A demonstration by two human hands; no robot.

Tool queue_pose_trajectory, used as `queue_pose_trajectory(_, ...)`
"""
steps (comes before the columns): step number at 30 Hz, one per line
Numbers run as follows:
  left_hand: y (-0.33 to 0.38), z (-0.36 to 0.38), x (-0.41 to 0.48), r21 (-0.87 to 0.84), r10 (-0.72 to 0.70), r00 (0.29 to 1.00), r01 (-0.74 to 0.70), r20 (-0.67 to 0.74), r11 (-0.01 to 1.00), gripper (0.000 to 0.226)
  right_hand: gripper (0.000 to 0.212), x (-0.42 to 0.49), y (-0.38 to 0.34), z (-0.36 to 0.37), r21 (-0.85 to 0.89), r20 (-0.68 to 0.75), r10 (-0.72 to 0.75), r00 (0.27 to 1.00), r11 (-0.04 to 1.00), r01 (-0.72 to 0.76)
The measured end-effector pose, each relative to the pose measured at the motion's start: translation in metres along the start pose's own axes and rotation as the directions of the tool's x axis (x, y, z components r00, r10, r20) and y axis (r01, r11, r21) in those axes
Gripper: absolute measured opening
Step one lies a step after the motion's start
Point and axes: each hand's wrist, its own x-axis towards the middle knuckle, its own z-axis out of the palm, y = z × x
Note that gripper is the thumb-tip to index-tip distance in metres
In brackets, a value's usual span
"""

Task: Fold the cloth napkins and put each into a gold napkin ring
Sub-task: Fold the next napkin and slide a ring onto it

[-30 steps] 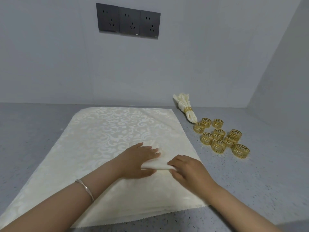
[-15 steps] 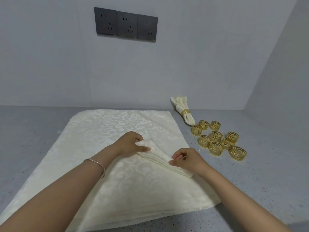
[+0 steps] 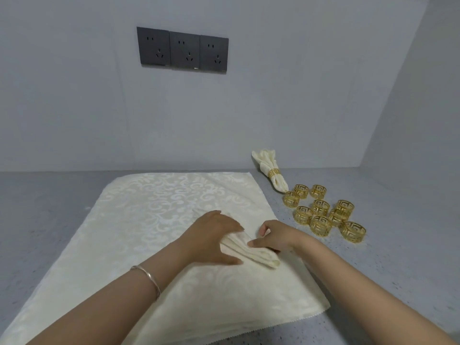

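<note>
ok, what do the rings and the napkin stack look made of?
Rings: gold-tone metal, probably; glossy highlights, rigid openwork key pattern. Napkins: woven cream damask-like cloth; satin scrolls shine against a matte ground, near edge cut in zigzag.

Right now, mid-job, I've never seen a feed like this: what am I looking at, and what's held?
No machine here: these are a person's bare hands, filmed by one camera on their head, looking down. The left hand presses flat on one end of a folded napkin; the right hand grips it with curled fingers. It lies on a stack of flat napkins on a grey table. Further right: nine loose gold rings and one finished napkin in its ring.
</note>
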Motion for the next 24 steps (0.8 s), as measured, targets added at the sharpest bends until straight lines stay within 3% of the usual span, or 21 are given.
queue_pose_trajectory(2, 0.005, 0.005, 0.010, -0.061, -0.009, 0.997, 0.004, -0.082, 0.998, 0.065, 0.052, -0.001, 0.010, -0.007, 0.267, 0.071, 0.038, 0.997, 0.962, -0.055)
queue_pose_trajectory(4, 0.016, 0.007, 0.024, -0.107, -0.023, 0.979, 0.002, -0.203, 0.994, 0.039, 0.035, -0.005, 0.024, -0.017, 0.584, 0.109, 0.050, 0.993, 0.805, -0.104)
queue_pose_trajectory(6, 0.022, 0.006, 0.033, -0.108, -0.026, 0.981, 0.005, -0.194, 0.994, 0.026, 0.024, -0.009, 0.034, -0.021, 0.697, 0.154, 0.053, 0.987, 0.702, -0.146)
queue_pose_trajectory(8, 0.025, 0.007, 0.041, -0.077, 0.000, 0.994, -0.009, -0.113, 0.997, 0.030, 0.037, -0.011, 0.044, -0.025, 0.628, 0.136, 0.060, 0.989, 0.767, -0.133)
queue_pose_trajectory(10, 0.029, 0.003, 0.054, -0.019, 0.018, 0.999, -0.018, -0.032, 1.000, 0.032, 0.028, -0.010, 0.056, -0.034, 0.491, -0.111, 0.073, 0.991, 0.871, -0.009)
queue_pose_trajectory(12, 0.033, -0.003, 0.065, 0.068, 0.000, 1.000, -0.002, 0.024, 0.998, 0.027, 0.011, -0.006, 0.073, -0.046, 0.337, -0.476, 0.022, 0.879, 0.928, 0.159)
queue_pose_trajectory(14, 0.036, -0.010, 0.074, 0.143, -0.034, 0.998, 0.025, 0.055, 0.989, 0.024, 0.021, -0.006, 0.088, -0.059, 0.073, -0.677, -0.095, 0.730, 0.978, 0.196)
queue_pose_trajectory(15, 0.037, -0.013, 0.077, 0.169, -0.053, 0.996, 0.041, 0.066, 0.985, 0.022, 0.031, -0.005, 0.096, -0.064, -0.059, -0.692, -0.154, 0.705, 0.986, 0.158)
queue_pose_trajectory(18, 0.041, -0.017, 0.087, 0.232, -0.098, 0.992, 0.078, 0.076, 0.970, 0.020, 0.057, 0.001, 0.116, -0.068, -0.230, -0.604, -0.179, 0.776, 0.972, 0.045)
queue_pose_trajectory(21, 0.041, -0.020, 0.089, 0.263, -0.139, 0.987, 0.115, 0.076, 0.958, 0.021, 0.066, 0.004, 0.126, -0.063, -0.232, -0.558, -0.154, 0.816, 0.972, 0.025)
queue_pose_trajectory(24, 0.037, -0.022, 0.085, 0.283, -0.170, 0.984, 0.146, 0.062, 0.948, 0.022, 0.064, 0.001, 0.125, -0.062, -0.181, -0.593, -0.147, 0.792, 0.982, 0.047)
